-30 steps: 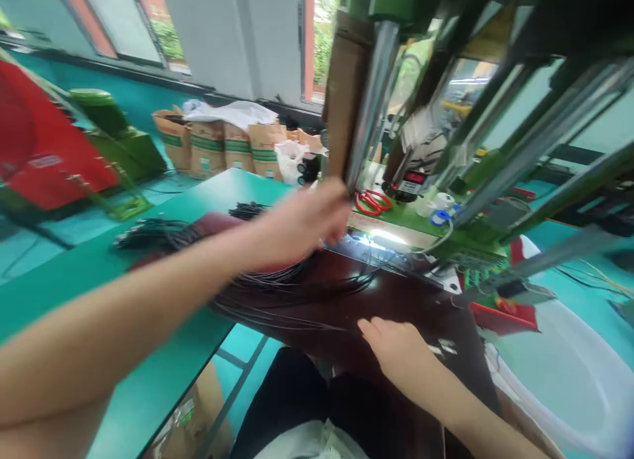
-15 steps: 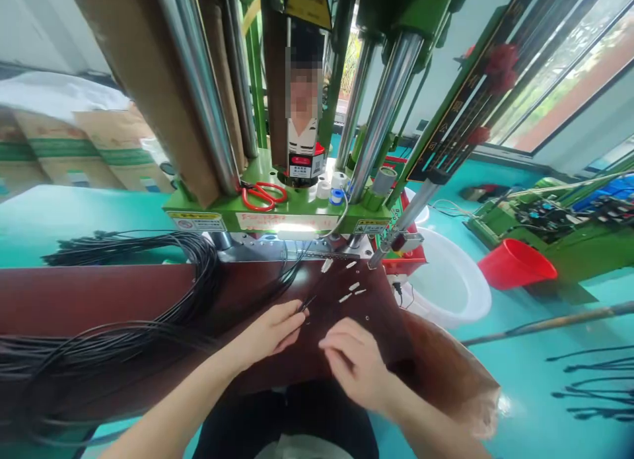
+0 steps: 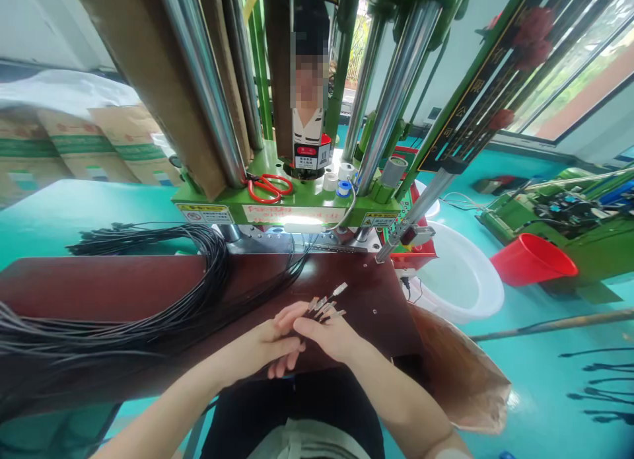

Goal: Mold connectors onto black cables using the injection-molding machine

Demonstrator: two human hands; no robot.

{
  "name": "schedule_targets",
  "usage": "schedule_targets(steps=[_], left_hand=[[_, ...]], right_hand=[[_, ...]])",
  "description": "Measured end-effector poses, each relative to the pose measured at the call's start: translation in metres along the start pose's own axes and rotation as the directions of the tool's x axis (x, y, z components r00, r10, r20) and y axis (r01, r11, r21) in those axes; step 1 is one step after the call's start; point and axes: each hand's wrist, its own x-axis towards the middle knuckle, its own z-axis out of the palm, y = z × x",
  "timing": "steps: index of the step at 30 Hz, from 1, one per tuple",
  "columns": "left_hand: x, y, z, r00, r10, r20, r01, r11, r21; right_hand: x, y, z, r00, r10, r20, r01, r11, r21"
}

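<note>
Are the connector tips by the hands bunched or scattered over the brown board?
Bunched: the connector tips jut in one fanned cluster where the left hand and right hand meet.

Obstacles: cables (image 3: 214,261) leftward, press (image 3: 307,195) ahead

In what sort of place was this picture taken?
Probably a factory workshop: a green machine with metal columns, warning labels on its front, and bundles of black cables on the brown worktop.
</note>
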Motion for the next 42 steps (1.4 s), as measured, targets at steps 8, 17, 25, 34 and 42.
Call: schedule_targets(steps=[8,17,25,34,42], left_hand=[[0.020,0.014,0.010,0.994,0.059,-0.097,-0.066,0.995,-0.075],[0.028,0.019,0.016,0.994,0.043,-0.100,-0.051,0.996,-0.077],[0.040,0.027,0.023,0.982,0.070,-0.175,-0.059,0.996,0.065],[0.055,0.023,0.035,0.975,0.074,-0.209,-0.089,0.994,-0.064],[0.043,0.026,0.020,0.937,0.070,-0.342,-0.201,0.909,-0.365]], right_hand=[[0.002,-0.043,-0.035,0.907,-0.204,-0.369,0.271,0.953,0.139],[0.011,-0.060,-0.031,0.973,-0.171,-0.152,0.099,0.914,-0.393],[0.016,-0.070,-0.029,0.998,-0.056,-0.038,0.025,0.826,-0.563],[0.013,-0.057,-0.034,0.999,0.032,-0.001,-0.026,0.814,-0.581],[0.036,-0.044,-0.114,0.884,-0.245,-0.398,-0.426,-0.071,-0.902]])
